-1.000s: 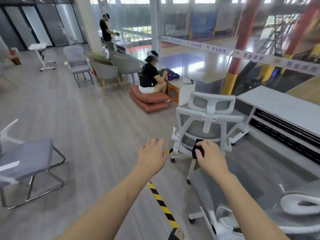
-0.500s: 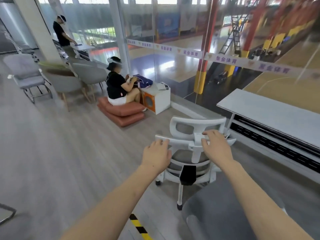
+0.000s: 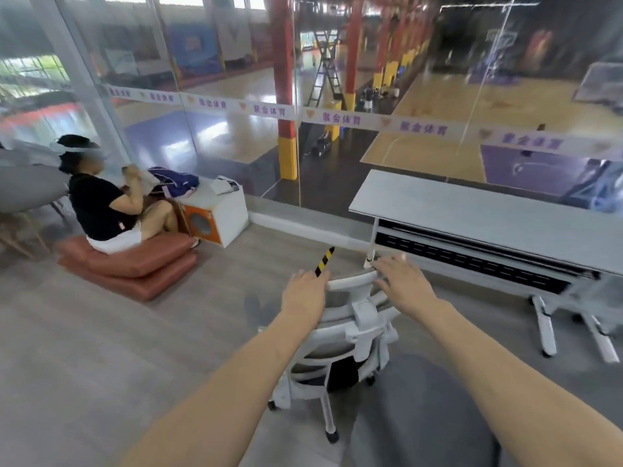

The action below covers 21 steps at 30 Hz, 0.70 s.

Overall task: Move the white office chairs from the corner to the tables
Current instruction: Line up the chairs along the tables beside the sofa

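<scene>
Since half a second ago both hands have come onto the white office chair (image 3: 340, 335), and the chair now stands nearer the worktop (image 3: 488, 217), with the seated person further to the left of the view.

From the head camera, one white office chair is fully in view, its back turned toward the wearer and its wheeled base on the grey floor (image 3: 101, 348). It stands near the left end of the one long grey worktop, not touching it. A grey padded shape at the bottom right may be part of a second chair; too little shows to tell. One seated person (image 3: 101, 207) in a black top sits on two stacked reddish cushions (image 3: 135, 264) at the left, beside one white box (image 3: 222, 210) with an orange front. One black and yellow striped strip (image 3: 324, 261) shows on the floor just past the chair's headrest.

Two bare forearms reach forward from the bottom edge. The left hand (image 3: 305, 293) is on the left end of the chair's headrest, fingers bent over its top edge, gripping it. The right hand (image 3: 404, 284) lies at the headrest's right end with its fingers spread and nearly straight, resting on or just above the frame; contact is not plain.
</scene>
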{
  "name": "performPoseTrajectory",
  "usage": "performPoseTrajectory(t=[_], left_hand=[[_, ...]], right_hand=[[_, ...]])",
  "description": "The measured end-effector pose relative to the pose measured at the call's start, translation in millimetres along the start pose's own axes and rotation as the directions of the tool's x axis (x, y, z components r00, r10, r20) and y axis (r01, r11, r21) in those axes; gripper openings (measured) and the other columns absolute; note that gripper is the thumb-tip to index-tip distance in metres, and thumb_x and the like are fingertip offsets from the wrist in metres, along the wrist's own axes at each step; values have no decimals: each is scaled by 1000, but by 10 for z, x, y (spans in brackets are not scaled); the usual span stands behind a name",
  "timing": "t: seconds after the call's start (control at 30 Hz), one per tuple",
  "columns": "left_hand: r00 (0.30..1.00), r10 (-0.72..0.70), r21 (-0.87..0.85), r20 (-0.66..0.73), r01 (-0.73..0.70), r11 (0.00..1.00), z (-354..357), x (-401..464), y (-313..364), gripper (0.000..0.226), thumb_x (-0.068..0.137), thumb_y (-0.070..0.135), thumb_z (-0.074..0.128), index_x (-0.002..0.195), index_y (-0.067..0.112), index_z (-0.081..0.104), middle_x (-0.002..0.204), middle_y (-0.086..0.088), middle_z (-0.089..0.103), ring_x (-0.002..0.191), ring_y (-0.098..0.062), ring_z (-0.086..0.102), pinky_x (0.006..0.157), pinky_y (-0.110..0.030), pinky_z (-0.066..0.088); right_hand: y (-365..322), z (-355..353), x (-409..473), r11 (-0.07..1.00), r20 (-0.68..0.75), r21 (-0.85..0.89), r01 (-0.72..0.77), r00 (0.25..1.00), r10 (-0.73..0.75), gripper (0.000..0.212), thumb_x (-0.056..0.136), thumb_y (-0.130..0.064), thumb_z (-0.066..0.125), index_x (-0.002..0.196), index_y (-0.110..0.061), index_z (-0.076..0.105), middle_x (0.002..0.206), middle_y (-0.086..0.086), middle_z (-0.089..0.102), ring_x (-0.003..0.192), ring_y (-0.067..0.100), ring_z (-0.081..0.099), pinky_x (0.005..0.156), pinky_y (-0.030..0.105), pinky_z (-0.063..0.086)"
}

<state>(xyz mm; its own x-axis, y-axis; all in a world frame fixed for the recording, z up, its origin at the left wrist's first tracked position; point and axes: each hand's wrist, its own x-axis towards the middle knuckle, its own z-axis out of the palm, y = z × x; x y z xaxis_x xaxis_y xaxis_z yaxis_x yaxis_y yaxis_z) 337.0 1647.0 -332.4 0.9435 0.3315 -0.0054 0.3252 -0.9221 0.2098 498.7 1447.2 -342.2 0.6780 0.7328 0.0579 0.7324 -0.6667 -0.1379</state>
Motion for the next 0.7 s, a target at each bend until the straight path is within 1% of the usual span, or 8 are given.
performPoseTrajectory(t=[0.1,0.17,0.27,0.4,0.47,0.53,0.6,0.7], left_hand=[[1000,25,-57,-11,-26,998,28,51,-84,30,103,5,45,128,17,56,105,-8,55,112,-31,51,77,-35,32],[999,48,-75,-7,-49,996,3,33,-140,28,101,3,45,124,17,55,101,-6,48,110,-30,49,75,-34,30],[997,77,-107,10,-75,991,-62,15,-290,34,94,-3,47,122,17,52,108,-9,51,104,-27,45,75,-35,37],[992,126,-140,-8,-125,982,-41,62,-673,52,87,-12,45,127,20,55,112,-4,56,121,-30,45,87,-36,45],[989,146,-123,-10,-146,982,-56,91,-875,54,88,-13,41,127,21,55,115,-3,55,133,-35,39,100,-40,44],[986,166,-45,-20,-167,985,-118,86,-1036,58,91,-14,38,134,21,55,131,-8,54,147,-40,27,122,-46,25],[986,166,15,-15,-166,986,-176,69,-1183,63,96,-12,37,147,23,48,158,-14,39,156,-39,14,128,-47,10],[989,148,14,-15,-148,989,-227,67,-1387,58,103,-4,37,154,24,41,169,-13,23,159,-36,10,128,-46,12]], right_hand=[[-50,61,42,1000,-61,19,-9,998,10,37,105,-33,52,141,-25,55,147,-4,53,148,21,34,125,45,16],[-123,87,13,1000,-79,19,-23,997,25,38,105,-32,53,142,-23,55,145,-3,54,147,21,36,126,45,15],[-291,125,-31,997,-134,37,-63,989,67,39,102,-34,58,139,-20,59,137,-1,57,134,23,46,124,43,21],[-615,189,-52,996,-237,41,-74,968,82,36,99,-37,63,130,-20,64,126,-1,61,121,25,47,115,37,29],[-799,240,-45,994,-242,44,-100,964,108,36,98,-38,64,128,-19,66,123,1,62,118,26,47,111,38,32],[-1005,282,-45,986,-261,87,-142,952,160,35,95,-38,68,125,-19,68,118,0,64,115,28,50,106,42,38],[-1209,327,-44,976,-297,124,-177,932,206,32,94,-39,71,121,-22,70,114,-2,65,113,28,53,102,46,41],[-1473,412,-26,965,-322,134,-225,911,257,33,95,-46,66,122,-28,70,114,-5,64,114,26,52,106,47,37]])
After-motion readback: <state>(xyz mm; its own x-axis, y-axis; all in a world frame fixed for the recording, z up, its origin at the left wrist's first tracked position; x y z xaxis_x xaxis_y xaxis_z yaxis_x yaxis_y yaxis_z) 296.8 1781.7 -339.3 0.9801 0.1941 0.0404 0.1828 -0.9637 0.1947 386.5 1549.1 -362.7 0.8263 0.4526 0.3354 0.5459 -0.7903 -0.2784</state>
